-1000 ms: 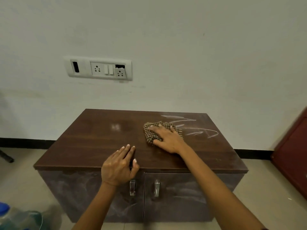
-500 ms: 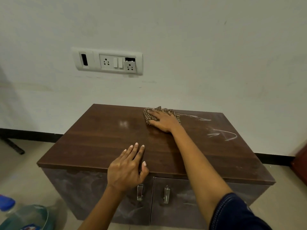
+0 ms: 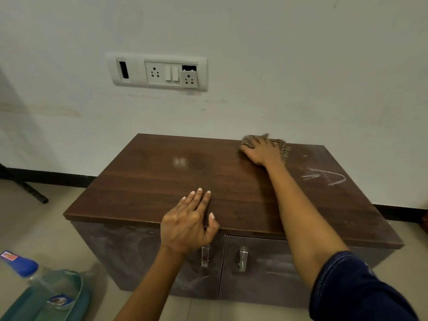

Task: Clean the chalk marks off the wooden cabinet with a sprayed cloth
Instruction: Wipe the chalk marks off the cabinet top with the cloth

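A low dark wooden cabinet [image 3: 162, 181] stands against the wall. My right hand [image 3: 260, 151] presses a brown checked cloth [image 3: 281, 149] flat on the top's far edge, right of centre. White chalk marks [image 3: 328, 178] show on the top to the right of my right forearm. My left hand [image 3: 187, 223] lies flat on the front edge above the door handles, fingers together, thumb over the lip.
A bottle of blue liquid with a blue cap [image 3: 46, 290] lies on the floor at the lower left. A switch and socket plate [image 3: 159, 71] is on the wall above. Two metal door handles [image 3: 223, 258] face me. A black rod [image 3: 25, 186] lies on the floor at left.
My right hand has slid the cloth from the middle of the top to the far edge and rightward. The upper chalk lines are gone. My left hand stayed put.
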